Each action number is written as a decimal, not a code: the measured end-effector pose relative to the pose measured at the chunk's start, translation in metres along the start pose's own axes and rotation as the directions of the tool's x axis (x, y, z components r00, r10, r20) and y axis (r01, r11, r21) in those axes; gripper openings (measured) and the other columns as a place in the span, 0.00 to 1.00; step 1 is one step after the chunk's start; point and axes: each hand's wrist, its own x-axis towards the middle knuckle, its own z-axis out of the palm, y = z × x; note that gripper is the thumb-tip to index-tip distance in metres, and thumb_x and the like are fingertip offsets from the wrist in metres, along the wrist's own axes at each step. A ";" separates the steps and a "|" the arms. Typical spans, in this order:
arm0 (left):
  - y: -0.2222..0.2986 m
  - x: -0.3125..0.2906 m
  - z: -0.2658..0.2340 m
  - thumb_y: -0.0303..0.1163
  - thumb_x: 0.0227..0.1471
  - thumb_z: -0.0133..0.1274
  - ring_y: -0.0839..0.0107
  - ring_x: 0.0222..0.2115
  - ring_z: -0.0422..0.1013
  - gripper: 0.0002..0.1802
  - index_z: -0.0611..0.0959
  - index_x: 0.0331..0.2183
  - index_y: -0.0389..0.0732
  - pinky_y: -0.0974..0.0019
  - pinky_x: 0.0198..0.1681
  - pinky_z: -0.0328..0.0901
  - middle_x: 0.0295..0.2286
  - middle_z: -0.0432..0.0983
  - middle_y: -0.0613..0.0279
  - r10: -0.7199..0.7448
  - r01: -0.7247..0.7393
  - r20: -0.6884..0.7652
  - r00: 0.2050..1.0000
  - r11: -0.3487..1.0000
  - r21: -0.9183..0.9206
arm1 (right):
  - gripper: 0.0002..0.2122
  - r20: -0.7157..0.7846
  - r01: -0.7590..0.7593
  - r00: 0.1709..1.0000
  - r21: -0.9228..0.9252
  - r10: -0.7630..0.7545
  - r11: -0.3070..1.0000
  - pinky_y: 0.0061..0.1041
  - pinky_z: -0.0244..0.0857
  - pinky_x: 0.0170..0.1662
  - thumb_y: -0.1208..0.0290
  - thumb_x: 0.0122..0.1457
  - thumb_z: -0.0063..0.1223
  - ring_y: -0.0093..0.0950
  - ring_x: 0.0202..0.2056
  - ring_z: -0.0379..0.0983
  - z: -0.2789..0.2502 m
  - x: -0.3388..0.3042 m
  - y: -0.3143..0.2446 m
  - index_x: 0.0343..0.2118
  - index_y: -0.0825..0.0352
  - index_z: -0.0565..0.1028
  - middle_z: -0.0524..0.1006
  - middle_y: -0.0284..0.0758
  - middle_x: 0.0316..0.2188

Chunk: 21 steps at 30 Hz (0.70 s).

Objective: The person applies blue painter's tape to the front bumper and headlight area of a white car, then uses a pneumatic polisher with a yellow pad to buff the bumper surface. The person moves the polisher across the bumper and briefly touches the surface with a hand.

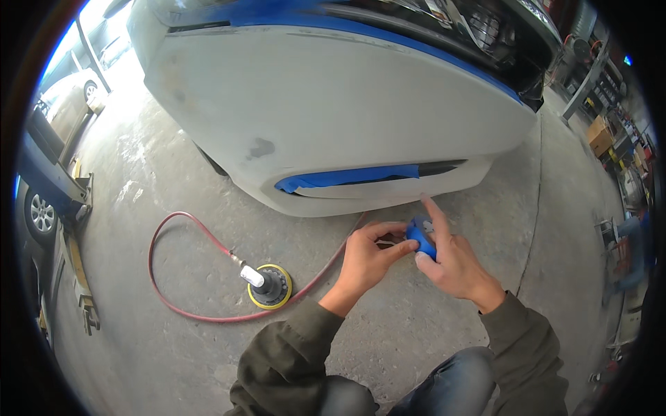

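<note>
A roll of blue masking tape [424,244] is between my two hands, in front of the car's bumper. My right hand [454,263] grips it from the right, thumb on its near side and index finger stretched up toward the bumper. My left hand [371,256] closes on the roll's left side with thumb and fingertips; a pale sliver shows between those fingers, too small to tell. Ahead is the dull grey-white bumper [333,104]. Blue tape [354,177] covers most of its lower slot, leaving the slot's dark right end [444,166] bare.
A round sander [270,286] with a yellow-rimmed pad lies on the concrete floor at left, its red air hose [154,270] looping around and behind my left hand. A blue lift post [52,170] stands far left. Boxes [599,135] and shop clutter line the right.
</note>
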 end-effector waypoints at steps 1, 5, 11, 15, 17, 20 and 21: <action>-0.002 -0.001 -0.003 0.34 0.57 0.68 0.74 0.35 0.79 0.18 0.87 0.45 0.32 0.68 0.40 0.74 0.35 0.84 0.56 0.025 -0.025 -0.028 0.999 1.000 0.011 | 0.40 0.012 0.026 1.000 -0.041 -0.026 0.999 0.43 0.71 0.40 0.67 0.59 0.50 0.53 0.30 0.77 0.004 0.002 -0.001 0.73 0.67 0.46 0.77 0.51 0.26; -0.006 -0.001 -0.028 0.32 0.59 0.65 0.76 0.34 0.76 0.13 0.88 0.41 0.33 0.70 0.37 0.72 0.33 0.83 0.62 -0.233 0.221 -0.002 0.973 0.927 -0.302 | 0.38 0.158 0.124 0.978 0.085 -0.136 0.989 0.38 0.70 0.36 0.69 0.57 0.53 0.45 0.26 0.77 -0.005 -0.007 -0.052 0.71 0.70 0.54 0.77 0.46 0.24; -0.031 -0.015 -0.104 0.28 0.61 0.62 0.76 0.31 0.75 0.09 0.87 0.38 0.31 0.70 0.38 0.70 0.30 0.82 0.63 -0.174 0.070 -0.387 0.905 0.961 -0.268 | 0.28 0.336 0.094 0.941 -0.148 -0.039 0.984 0.42 0.70 0.34 0.69 0.60 0.53 0.46 0.26 0.79 -0.031 -0.004 -0.086 0.65 0.66 0.66 0.78 0.47 0.22; -0.032 -0.013 -0.121 0.29 0.62 0.62 0.77 0.31 0.75 0.09 0.86 0.38 0.32 0.71 0.40 0.70 0.31 0.82 0.64 -0.062 -0.094 -0.486 0.872 0.952 -0.291 | 0.12 -0.104 -0.049 0.994 -0.749 -0.044 0.661 0.44 0.69 0.29 0.65 0.65 0.55 0.45 0.22 0.75 -0.056 0.016 -0.020 0.43 0.68 0.80 0.77 0.46 0.19; -0.037 -0.009 -0.137 0.31 0.64 0.60 0.76 0.34 0.75 0.09 0.84 0.40 0.33 0.70 0.43 0.70 0.34 0.81 0.64 -0.062 -0.158 -0.500 0.864 0.909 -0.387 | 0.09 -0.048 0.072 0.990 -0.633 -0.132 0.770 0.42 0.68 0.31 0.64 0.64 0.58 0.46 0.25 0.76 -0.057 0.021 -0.053 0.37 0.66 0.82 0.77 0.45 0.21; -0.041 0.002 -0.147 0.31 0.65 0.59 0.75 0.38 0.75 0.09 0.83 0.43 0.36 0.67 0.47 0.71 0.36 0.81 0.65 -0.124 -0.196 -0.444 0.887 0.770 -0.607 | 0.12 -0.005 0.165 0.976 -0.623 -0.216 0.764 0.40 0.65 0.29 0.62 0.62 0.62 0.44 0.23 0.74 -0.059 0.015 -0.127 0.25 0.63 0.80 0.75 0.41 0.18; -0.044 0.003 -0.151 0.31 0.65 0.58 0.74 0.39 0.75 0.09 0.82 0.43 0.36 0.65 0.48 0.71 0.37 0.81 0.66 -0.124 -0.204 -0.427 0.895 0.738 -0.643 | 0.12 0.014 0.204 0.964 -0.686 -0.267 0.698 0.39 0.64 0.28 0.62 0.61 0.62 0.43 0.21 0.73 -0.056 0.018 -0.146 0.24 0.63 0.80 0.74 0.40 0.17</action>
